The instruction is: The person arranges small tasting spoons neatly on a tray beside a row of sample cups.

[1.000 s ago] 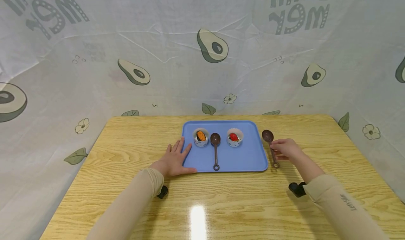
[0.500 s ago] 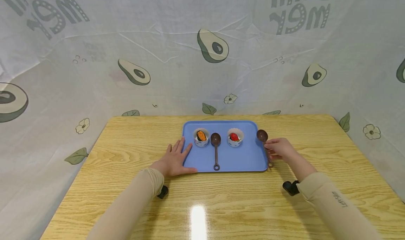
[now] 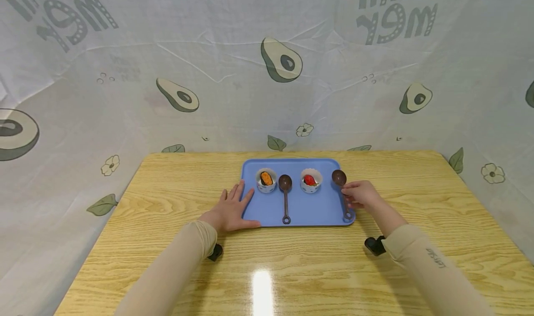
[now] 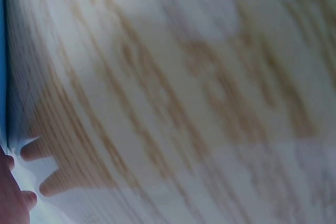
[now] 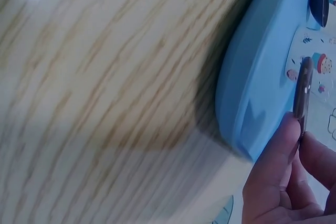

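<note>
A brown ladle (image 3: 339, 177) with a ring at its handle end is pinched by my right hand (image 3: 362, 194) over the right side of a blue tray (image 3: 312, 214). In the right wrist view, thumb and fingers grip its handle (image 5: 302, 90) above the tray's edge. My left hand (image 3: 231, 211) lies with fingers spread at the tray's left edge, the thumb along the front rim. On the tray, a second brown ladle (image 3: 285, 183) lies between two white patterned cups. The left cup (image 3: 266, 186) holds an orange-topped piece (image 3: 266, 179), the right cup (image 3: 310, 186) a red-topped one (image 3: 310, 180).
The tray rests on a wood-grain table (image 3: 187, 181). Behind it hangs a pale cloth (image 3: 233, 121) printed with avocados. A black device (image 3: 374, 245) sits under the right wrist, and a similar one (image 3: 215, 252) under the left.
My right hand has carried the ladle leftward, from beside the tray to over its right side. The left hand has stayed in place.
</note>
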The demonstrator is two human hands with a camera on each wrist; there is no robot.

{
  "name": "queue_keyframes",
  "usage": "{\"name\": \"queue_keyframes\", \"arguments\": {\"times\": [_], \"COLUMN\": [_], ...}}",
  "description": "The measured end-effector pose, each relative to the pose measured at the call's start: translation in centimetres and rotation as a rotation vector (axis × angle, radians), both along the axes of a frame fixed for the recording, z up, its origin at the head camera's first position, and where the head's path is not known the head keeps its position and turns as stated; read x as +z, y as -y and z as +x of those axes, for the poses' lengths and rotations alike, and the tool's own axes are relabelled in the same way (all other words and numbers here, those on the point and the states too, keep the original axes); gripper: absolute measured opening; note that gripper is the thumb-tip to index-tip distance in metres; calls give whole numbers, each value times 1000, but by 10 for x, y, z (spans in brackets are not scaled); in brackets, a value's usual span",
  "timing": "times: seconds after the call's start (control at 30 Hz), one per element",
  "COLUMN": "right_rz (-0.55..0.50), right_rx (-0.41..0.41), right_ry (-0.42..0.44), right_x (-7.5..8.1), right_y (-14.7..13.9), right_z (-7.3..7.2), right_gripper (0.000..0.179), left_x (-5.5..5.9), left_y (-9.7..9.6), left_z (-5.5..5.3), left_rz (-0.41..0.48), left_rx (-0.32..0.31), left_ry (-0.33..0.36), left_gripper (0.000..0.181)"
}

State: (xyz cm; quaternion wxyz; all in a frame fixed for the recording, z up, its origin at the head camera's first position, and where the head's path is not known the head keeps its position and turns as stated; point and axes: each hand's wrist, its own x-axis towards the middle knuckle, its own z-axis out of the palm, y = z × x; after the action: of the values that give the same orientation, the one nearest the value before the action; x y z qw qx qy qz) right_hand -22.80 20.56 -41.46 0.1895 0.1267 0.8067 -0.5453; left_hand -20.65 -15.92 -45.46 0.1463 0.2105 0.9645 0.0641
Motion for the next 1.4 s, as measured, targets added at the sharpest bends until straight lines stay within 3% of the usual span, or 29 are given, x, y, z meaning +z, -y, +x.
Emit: {"name": "queue_keyframes", "arguments": {"times": [0.53, 1.4], "right_rz": [28, 32], "right_rx": [-36, -8], "right_ry": [-7, -25], "right_x": [-12, -25], "right_y": [17, 26], "right_z": [-4, -4], "right_gripper": [33, 32], "left_x": [-2, -3], "left_y": [0, -1], "left_z": [-1, 1], "left_rz": [-14, -11], "left_rx": [-6, -2], "left_ry": [-7, -26], "left_gripper": [102, 102]}}
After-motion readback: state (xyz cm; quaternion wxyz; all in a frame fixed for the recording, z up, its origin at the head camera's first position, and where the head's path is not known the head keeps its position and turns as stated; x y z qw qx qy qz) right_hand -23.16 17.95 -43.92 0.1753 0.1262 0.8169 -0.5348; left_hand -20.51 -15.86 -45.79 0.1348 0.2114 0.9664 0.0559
